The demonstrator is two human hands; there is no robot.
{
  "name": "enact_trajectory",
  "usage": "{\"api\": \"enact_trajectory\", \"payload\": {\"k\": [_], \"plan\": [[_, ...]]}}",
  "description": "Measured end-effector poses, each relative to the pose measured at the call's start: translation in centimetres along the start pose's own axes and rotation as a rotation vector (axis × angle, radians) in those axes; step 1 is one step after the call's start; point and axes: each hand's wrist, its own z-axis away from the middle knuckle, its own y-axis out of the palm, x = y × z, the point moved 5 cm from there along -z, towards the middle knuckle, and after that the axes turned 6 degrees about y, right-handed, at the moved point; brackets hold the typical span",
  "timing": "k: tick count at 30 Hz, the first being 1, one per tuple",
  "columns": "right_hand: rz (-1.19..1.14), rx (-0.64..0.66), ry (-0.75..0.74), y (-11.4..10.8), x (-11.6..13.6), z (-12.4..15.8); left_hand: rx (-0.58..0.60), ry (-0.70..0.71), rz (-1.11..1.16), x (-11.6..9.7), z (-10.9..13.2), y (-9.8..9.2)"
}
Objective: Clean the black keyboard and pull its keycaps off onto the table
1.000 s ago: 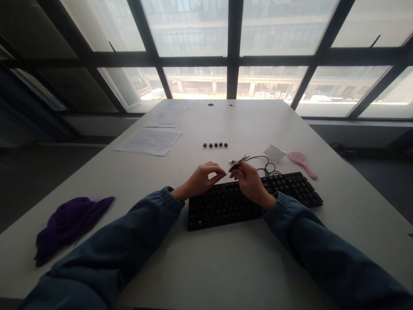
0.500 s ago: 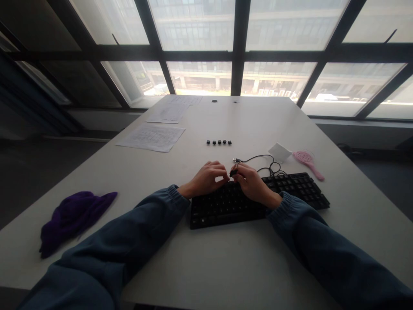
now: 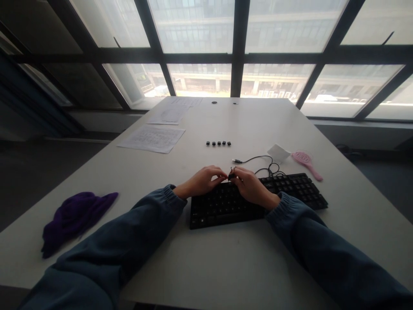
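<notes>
At the lower left of the frame, to the left of your left sleeve, lies a crumpled, soft purple cloth item (image 3: 79, 221). Left of the upper centre are white paper sheets (image 3: 153, 138) covered in writing. At the centre, your left hand (image 3: 201, 181) has thumb and forefinger drawn together; you cannot tell whether they grip anything. Above it sit five small black blocky pieces (image 3: 219, 144) in a row. Just beside your left fingertips, your right hand (image 3: 253, 185) is clamped on a small dark object with thin prongs (image 3: 231, 176), above the long black plastic keyboard (image 3: 226, 207). Right of centre, beyond the keyboard, lie its looping black cable (image 3: 271, 165), a white square piece (image 3: 278, 153) and a pink oval-headed hairbrush (image 3: 303, 159).
</notes>
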Motion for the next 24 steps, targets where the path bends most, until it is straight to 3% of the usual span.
{"api": "enact_trajectory", "payload": {"k": [5, 10, 16, 20, 24], "plan": [[-0.005, -0.042, 0.066, 0.1, -0.8, 0.2, -0.018, -0.105, -0.059, -1.2, 0.8, 1.7], [-0.034, -0.091, 0.096, 0.0, -1.1, 0.3, -0.06, -0.176, -0.076, -0.7, 1.0, 2.9], [-0.063, -0.159, 0.095, -0.4, -1.2, 0.4, -0.057, -0.18, -0.053, -0.7, 1.0, 2.7], [-0.181, -0.299, 0.136, -1.3, -1.8, 0.5, -0.032, -0.215, -0.056, -1.0, 1.0, 2.5], [-0.266, -0.288, 0.138, -1.2, -2.2, 0.3, -0.05, -0.259, 0.005, -0.7, 0.9, 2.2]]}}
